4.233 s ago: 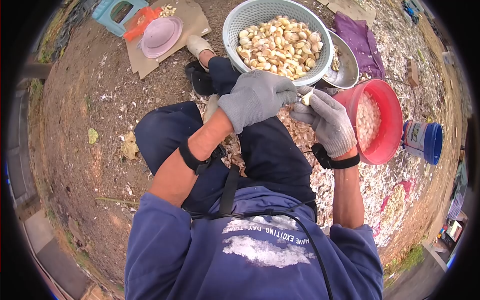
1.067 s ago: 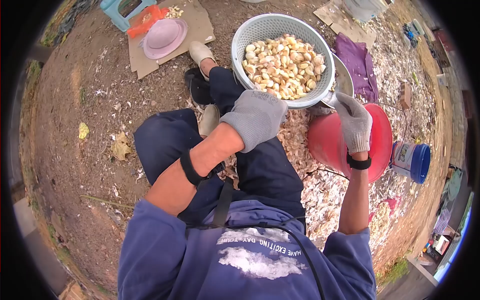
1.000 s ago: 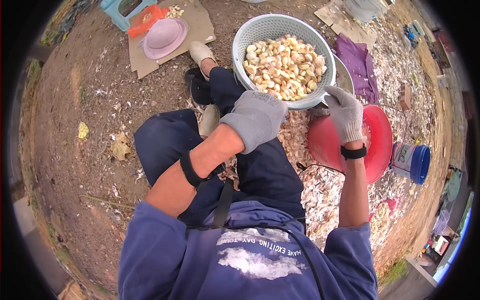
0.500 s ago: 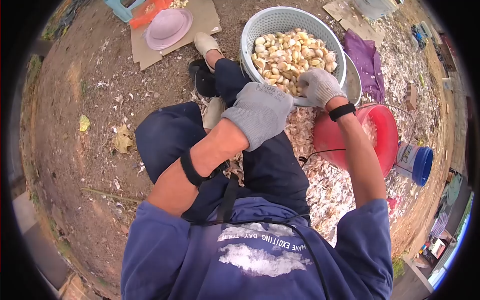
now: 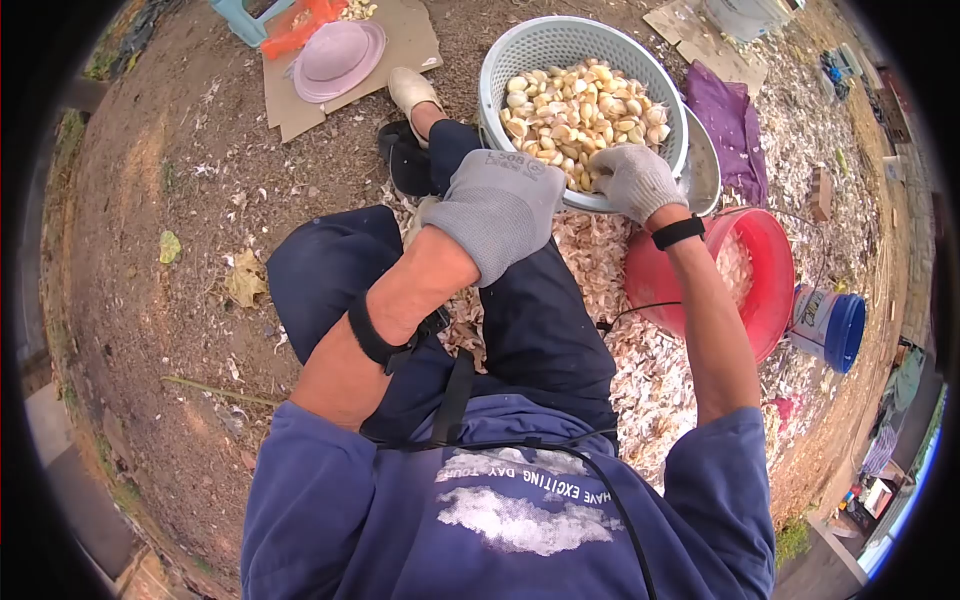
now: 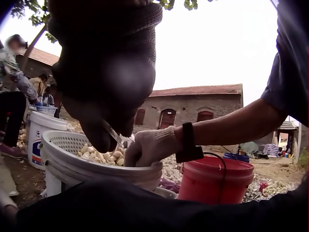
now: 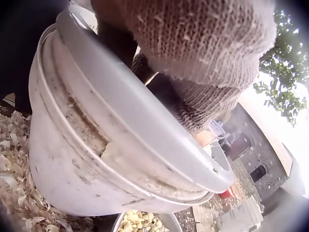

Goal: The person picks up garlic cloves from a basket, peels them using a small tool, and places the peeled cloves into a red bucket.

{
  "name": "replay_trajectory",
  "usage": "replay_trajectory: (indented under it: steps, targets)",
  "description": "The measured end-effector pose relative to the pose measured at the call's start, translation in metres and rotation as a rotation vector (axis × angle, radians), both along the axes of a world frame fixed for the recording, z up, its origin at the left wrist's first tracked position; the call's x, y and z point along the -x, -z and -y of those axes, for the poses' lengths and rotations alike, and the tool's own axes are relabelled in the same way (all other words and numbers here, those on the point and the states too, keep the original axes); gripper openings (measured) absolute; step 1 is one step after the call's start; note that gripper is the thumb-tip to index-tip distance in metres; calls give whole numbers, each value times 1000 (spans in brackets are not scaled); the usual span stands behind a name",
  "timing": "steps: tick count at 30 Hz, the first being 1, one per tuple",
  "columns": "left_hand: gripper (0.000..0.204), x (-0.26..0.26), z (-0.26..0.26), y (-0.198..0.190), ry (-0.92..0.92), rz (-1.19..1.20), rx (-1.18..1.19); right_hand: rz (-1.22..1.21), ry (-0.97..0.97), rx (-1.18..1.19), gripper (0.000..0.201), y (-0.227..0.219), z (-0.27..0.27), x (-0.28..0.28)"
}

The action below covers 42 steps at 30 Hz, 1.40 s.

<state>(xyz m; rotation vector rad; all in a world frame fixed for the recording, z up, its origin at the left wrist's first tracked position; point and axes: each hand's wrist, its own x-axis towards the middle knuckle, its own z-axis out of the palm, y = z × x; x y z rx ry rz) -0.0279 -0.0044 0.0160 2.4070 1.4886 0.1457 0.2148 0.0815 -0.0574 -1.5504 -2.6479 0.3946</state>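
Note:
Pale garlic cloves (image 5: 560, 112) fill much of a light grey perforated basket (image 5: 494, 52). The gloved right hand (image 5: 635, 183) reaches over the near rim, its curled fingers down at the cloves; its fingertips are hidden, so whether it pinches one cannot be told. In the right wrist view the knitted glove of the right hand (image 7: 203, 43) hangs over the basket's rim (image 7: 140, 113). The left hand (image 5: 508, 210), in a grey glove, is just in front of the basket. In the left wrist view the darkened left hand (image 6: 106, 82) grips a thin, shiny blade-like tool (image 6: 114, 134).
A red bucket (image 5: 658, 285) with pale cloves stands at the right, beside a blue-and-white bucket (image 5: 846, 333). Behind the basket's right side is a metal bowl (image 5: 705, 170). Peelings (image 5: 655, 390) cover the ground. A pink hat-shaped thing (image 5: 340, 60) lies on cardboard; people stand at the left wrist view's left.
The right hand has moved left from above the red bucket to the cloves in the basket, staying there over the last half second. The left hand has shifted slightly left, still curled.

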Motion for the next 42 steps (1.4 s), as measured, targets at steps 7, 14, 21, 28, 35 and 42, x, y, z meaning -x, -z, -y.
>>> replay_trajectory:
  steps: [7, 14, 21, 28, 35, 42]
  targets:
    - [24, 0, 2, 5, -5, 31, -81, 186, -81, 57, 15, -3, -16, 14]
    - [18, 3, 2, 4, -3, 53, -73, 49, -86, 149, 22, -4, -17, 6]
    - [19, -3, 0, 3, -19, 44, -112, -840, 513, 691, 32, -25, -1, -22]
    - [23, -6, -3, 7, -60, 151, -133, -1355, 509, 904, 36, -25, 11, -27]
    - [24, -12, -8, 3, -110, 140, -27, -1516, 457, 959, 39, -28, 24, -23]
    - [27, -16, -11, 0, -177, 166, 15, -1536, 471, 995, 34, -30, 36, -17]
